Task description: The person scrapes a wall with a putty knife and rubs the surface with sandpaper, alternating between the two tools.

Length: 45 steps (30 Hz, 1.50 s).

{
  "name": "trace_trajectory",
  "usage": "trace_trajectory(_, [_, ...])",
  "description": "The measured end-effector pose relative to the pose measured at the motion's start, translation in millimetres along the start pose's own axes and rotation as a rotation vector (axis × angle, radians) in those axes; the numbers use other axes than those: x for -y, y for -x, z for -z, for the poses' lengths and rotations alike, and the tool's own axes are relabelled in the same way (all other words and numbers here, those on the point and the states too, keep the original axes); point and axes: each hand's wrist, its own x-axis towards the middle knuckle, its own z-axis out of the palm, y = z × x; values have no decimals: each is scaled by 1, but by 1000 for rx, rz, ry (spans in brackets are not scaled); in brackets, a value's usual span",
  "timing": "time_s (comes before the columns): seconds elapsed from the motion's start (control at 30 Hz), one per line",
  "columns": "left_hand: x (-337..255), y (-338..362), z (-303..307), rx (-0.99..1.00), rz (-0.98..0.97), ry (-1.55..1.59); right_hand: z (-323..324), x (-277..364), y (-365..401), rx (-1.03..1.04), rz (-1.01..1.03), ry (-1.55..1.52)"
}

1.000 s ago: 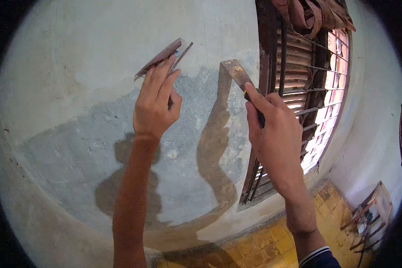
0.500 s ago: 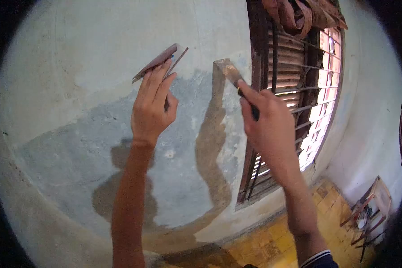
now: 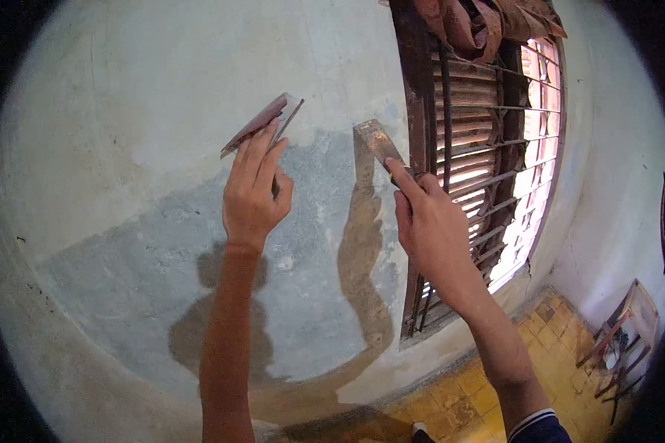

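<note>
My right hand (image 3: 437, 232) is closed around the dark handle of a putty knife (image 3: 378, 142), its index finger stretched along the tool. The worn metal blade tilts up and left, its tip at the wall near the upper edge of a bluish-grey patch (image 3: 310, 214); firm contact cannot be made out. My left hand (image 3: 255, 199) is raised in front of the wall (image 3: 162, 96), gripping a flat brownish plate-like piece (image 3: 257, 125) with thin edges. Fingers lie along its underside, and something dark shows between thumb and palm. The hand hides the rest of it.
Right of the patch is a barred window (image 3: 480, 148) with a dark wooden frame and brown cloth (image 3: 488, 29) bunched on top. A wooden chair (image 3: 628, 325) stands at the lower right on yellow floor tiles (image 3: 473, 391). A shoe tip (image 3: 419, 427) shows at the bottom.
The view has shifted and turned slightly. Both hands, with the putty knife and the flat piece, sit a little lower against the wall. Both grips are unchanged.
</note>
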Motion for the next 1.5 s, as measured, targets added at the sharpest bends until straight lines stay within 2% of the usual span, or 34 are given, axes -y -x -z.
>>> trace_trajectory(0.03, [-1, 1, 0, 2, 0, -16, 2, 6, -2, 1, -53, 42])
trace_trajectory(0.33, [0, 1, 0, 30, -2, -3, 6, 25, -9, 11, -118, 125])
trace_trajectory(0.47, [0, 2, 0, 33, 3, -11, 3, 25, -12, -56, -92, 142])
trace_trajectory(0.57, [-2, 0, 1, 40, 3, -20, 6, 26, -11, -12, -116, 148])
trace_trajectory(0.8, [-5, 1, 2, 57, 42, -41, 1, 20, -15, -62, -101, 179])
trace_trajectory(1.17, [-8, 2, 2, 72, 104, -111, 5, 14, -10, -27, -56, 149])
trace_trajectory(1.5, [-6, 3, 0, 10, 70, -68, -7, 6, 0, -9, -40, 93])
